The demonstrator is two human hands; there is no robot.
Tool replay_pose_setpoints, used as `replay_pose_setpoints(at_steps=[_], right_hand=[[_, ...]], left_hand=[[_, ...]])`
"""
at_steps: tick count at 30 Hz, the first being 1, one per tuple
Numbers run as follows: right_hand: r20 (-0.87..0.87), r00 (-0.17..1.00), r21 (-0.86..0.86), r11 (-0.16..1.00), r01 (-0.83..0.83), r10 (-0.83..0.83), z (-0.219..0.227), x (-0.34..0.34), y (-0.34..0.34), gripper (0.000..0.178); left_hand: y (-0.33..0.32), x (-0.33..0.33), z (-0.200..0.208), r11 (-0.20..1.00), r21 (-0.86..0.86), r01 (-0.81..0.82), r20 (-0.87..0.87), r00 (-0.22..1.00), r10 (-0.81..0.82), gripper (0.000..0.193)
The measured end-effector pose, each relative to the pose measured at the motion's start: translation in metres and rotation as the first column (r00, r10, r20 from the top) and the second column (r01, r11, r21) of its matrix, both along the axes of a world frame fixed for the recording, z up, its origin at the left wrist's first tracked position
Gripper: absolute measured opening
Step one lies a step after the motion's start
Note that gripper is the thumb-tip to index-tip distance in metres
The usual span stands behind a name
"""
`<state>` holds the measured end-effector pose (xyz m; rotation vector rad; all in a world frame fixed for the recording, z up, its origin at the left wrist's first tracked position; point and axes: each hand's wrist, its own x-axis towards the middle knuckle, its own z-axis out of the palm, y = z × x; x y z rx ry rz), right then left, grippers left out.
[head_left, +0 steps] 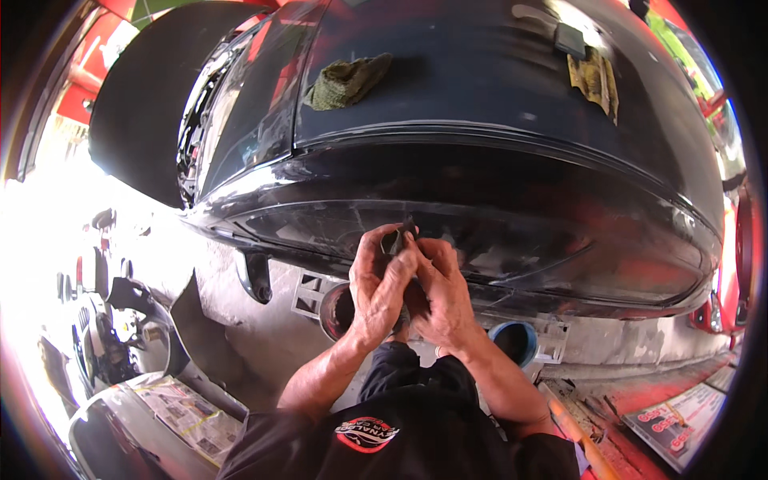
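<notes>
1. The person stands at a dark car [512,88]. Both hands are pressed close together at the car's curved lower edge, right in front of the person.
2. The paint near the hands looks dull and scuffed, with pale marks. Higher up it shines more. So I think the rubbing is partly done here, and more of the edge is left on both sides.
3. The left hand [382,282] has its fingers curled tight. They pinch a small dark pad [398,240], which pokes out on top and touches the car.
4. The right hand [442,290] is curled too. Its fingers wrap the left hand and the pad. No fingers are spread out.
5. A green rag [346,82] lies up on the car, well away. A yellow rag [594,78] lies far to the right.
</notes>
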<state>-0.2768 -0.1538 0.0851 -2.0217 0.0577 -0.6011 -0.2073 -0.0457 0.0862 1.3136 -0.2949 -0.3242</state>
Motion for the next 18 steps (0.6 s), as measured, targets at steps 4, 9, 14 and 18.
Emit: replay_pose_setpoints(at_steps=[4, 9, 14, 18], right_hand=[[-0.086, 0.987, -0.030, 0.990, -0.137, 0.134, 0.013, -0.012, -0.029, 0.054], [0.074, 0.968, -0.458, 0.854, 0.245, -0.238, 0.063, -0.018, -0.121, 0.028], [0.264, 0.853, -0.686, 0.535, 0.494, -0.450, 0.066, -0.020, -0.232, 0.030], [0.227, 0.860, -0.771, 0.454, 0.446, -0.457, 0.044, -0.012, -0.254, 0.033]], left_hand=[[0.007, 0.024, 0.010, 0.979, 0.192, 0.073, 0.044, 0.996, -0.082, 0.021], [0.002, 0.073, 0.045, 0.991, 0.125, 0.050, 0.023, 0.998, -0.053, 0.023], [-0.004, 0.118, 0.057, 0.941, -0.316, 0.124, -0.475, 0.838, -0.269, 0.027], [-0.013, 0.123, 0.061, 0.987, -0.038, 0.156, -0.292, 0.943, -0.161, 0.038]])
